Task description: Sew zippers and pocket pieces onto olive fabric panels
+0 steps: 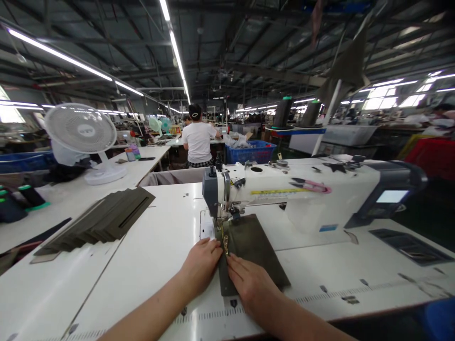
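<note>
"Where is the flat, dark olive, rectangular panel of sheet material [254, 244] lying?"

"It's lying under the fingers of the bare right hand [254, 286] and reaching away ahead of them, its left edge running beside the bare left hand [201, 263]. A small, shiny, gold-coloured metal piece [225, 242] is showing on it, just ahead of the fingertips and between the hands."

"Are the hands gripping it?"

"The right is lying flat, fingers stretched out on the panel rather than closing round it. The left is resting its fingertips at the edge; whether it's pinching, I can't tell."

"What's standing around them?"

"Straight ahead, the white and dark grey sewing machine [298, 203] is standing over the panel's far end. Pink-handled metal snips [314, 185] are lying on its arm, ahead and right of the right hand. A fanned stack of dark olive flat panels [106, 215] is lying left of the left hand on the smooth white worktable [149, 255]. Far ahead, a person in a white T-shirt [199, 142] is sitting, back turned."
</note>
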Demonstrator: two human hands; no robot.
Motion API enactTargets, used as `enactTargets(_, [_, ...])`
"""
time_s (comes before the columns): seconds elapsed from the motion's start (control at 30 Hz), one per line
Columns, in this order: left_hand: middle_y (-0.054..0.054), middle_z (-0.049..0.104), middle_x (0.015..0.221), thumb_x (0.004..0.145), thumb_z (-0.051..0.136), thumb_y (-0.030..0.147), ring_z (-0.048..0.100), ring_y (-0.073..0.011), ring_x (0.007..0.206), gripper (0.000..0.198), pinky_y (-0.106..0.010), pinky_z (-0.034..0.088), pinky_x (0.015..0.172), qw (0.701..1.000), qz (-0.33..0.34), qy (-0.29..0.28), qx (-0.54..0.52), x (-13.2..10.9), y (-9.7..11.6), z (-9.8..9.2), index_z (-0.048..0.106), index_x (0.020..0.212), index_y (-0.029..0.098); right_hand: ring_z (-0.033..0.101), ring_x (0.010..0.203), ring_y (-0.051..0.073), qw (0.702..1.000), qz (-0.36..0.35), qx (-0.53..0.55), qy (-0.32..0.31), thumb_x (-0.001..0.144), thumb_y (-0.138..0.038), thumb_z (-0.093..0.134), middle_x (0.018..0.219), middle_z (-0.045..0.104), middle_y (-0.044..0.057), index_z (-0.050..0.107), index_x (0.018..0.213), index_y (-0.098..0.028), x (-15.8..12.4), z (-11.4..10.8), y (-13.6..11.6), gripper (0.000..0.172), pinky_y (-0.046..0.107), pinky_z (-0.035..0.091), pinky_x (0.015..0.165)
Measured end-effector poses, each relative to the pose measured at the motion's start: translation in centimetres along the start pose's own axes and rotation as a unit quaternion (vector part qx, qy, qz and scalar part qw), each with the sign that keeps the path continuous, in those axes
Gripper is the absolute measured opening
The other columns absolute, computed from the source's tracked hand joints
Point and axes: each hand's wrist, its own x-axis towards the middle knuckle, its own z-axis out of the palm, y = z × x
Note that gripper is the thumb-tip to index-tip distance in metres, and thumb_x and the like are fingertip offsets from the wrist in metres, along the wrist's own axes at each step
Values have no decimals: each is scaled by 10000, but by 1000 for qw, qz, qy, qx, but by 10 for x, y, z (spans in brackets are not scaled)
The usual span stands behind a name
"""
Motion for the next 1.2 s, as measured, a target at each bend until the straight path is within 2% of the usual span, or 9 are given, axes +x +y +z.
enactTargets(0.2, [-81, 636, 950, 774, 466, 62, 613, -190, 849, 178, -372, 462, 900, 1000, 4, -2, -1, 7, -7, 3, 582, 881, 144, 575, 1009, 252, 998, 15, 46, -50, 732, -64, 413, 1057, 620, 211, 611, 1044, 20, 3, 7, 6, 379, 321, 476, 894])
enactTargets(0.4, [-84, 626, 921, 779, 457, 69, 601, -202, 846, 181, -374, 492, 848, 1000, 7, -1, -10, 14, -16, 5, 571, 893, 150, 532, 1086, 246, 991, 52, 74, -100, 743, -60, 389, 1127, 588, 206, 588, 1103, -1, 9, 9, 15, 415, 329, 442, 940])
enactTargets(0.67, [-81, 576, 843, 771, 468, 57, 555, -208, 782, 178, -348, 511, 731, 999, -32, -21, -21, 24, -24, 8, 557, 902, 139, 539, 1079, 261, 993, 50, 87, -66, 719, -48, 374, 1110, 593, 220, 588, 1090, 30, 20, 17, 28, 436, 341, 440, 944])
enactTargets(0.8, [-83, 547, 851, 746, 485, 53, 528, -204, 772, 151, -344, 497, 722, 998, -46, -41, -33, 26, -25, 7, 545, 854, 140, 489, 1141, 255, 986, 72, 121, -92, 669, -55, 394, 1181, 555, 204, 554, 1143, 22, 21, 13, 29, 506, 364, 393, 990])
enactTargets(0.93, [-72, 532, 848, 748, 485, 56, 514, -200, 779, 155, -348, 482, 738, 996, -59, -39, -54, 24, -26, 8, 544, 857, 148, 450, 1178, 250, 968, 109, 195, -111, 626, -88, 443, 1231, 525, 174, 561, 1151, -39, 25, -5, 34, 540, 394, 359, 1010])
enactTargets(1.0, [-64, 527, 849, 731, 488, 46, 513, -199, 786, 187, -347, 478, 741, 996, -64, -36, -58, 23, -25, 8, 542, 873, 154, 498, 1124, 242, 951, 139, 256, -106, 654, -119, 467, 1183, 565, 157, 590, 1111, -82, 32, -16, 42, 475, 394, 385, 980])
enactTargets(1.13, [-63, 520, 851, 728, 480, 54, 514, -200, 788, 178, -342, 479, 737, 996, -71, -29, -46, 21, -23, 7, 534, 864, 154, 582, 974, 186, 891, 201, 384, -135, 803, -230, 476, 1048, 639, 76, 607, 1058, -163, 52, -26, 58, 295, 319, 458, 859])
enactTargets(1.2, [-68, 518, 857, 736, 470, 61, 515, -204, 796, 163, -344, 481, 734, 996, -75, -27, -37, 20, -23, 7, 534, 855, 151, 603, 892, 169, 898, 241, 337, -147, 811, -254, 506, 956, 657, 47, 631, 967, -178, 59, -19, 61, 214, 266, 472, 771])
